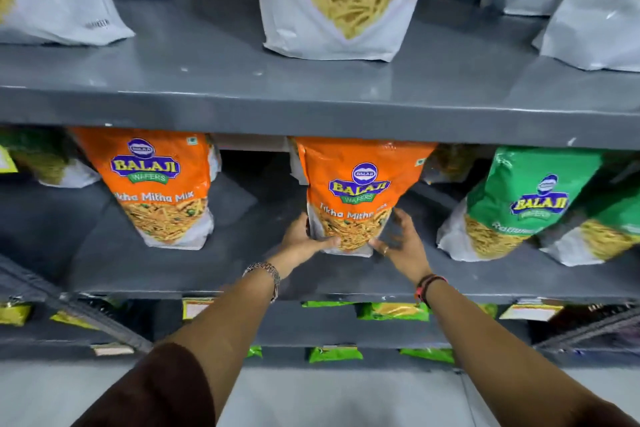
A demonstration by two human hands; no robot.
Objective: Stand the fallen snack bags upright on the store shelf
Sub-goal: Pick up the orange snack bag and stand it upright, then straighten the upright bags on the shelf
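An orange Balaji snack bag (356, 184) stands upright in the middle of the grey middle shelf (214, 274). My left hand (304, 239) grips its lower left corner, thumb across the front. My right hand (401, 243) is at its lower right corner with fingers spread, thumb touching the bag's bottom edge. A second orange Balaji bag (156, 180) stands upright to the left. On the right, a green Balaji bag (519, 198) leans, with another green bag (609, 229) beside it at the frame's edge.
The upper shelf (311, 104) carries several white bags of yellow sticks (339, 0). Below, lower shelves hold small green packets (391, 310) and yellow packets (14, 312). Pale bags (52, 166) stand behind at the far left. The floor (346, 399) is light grey.
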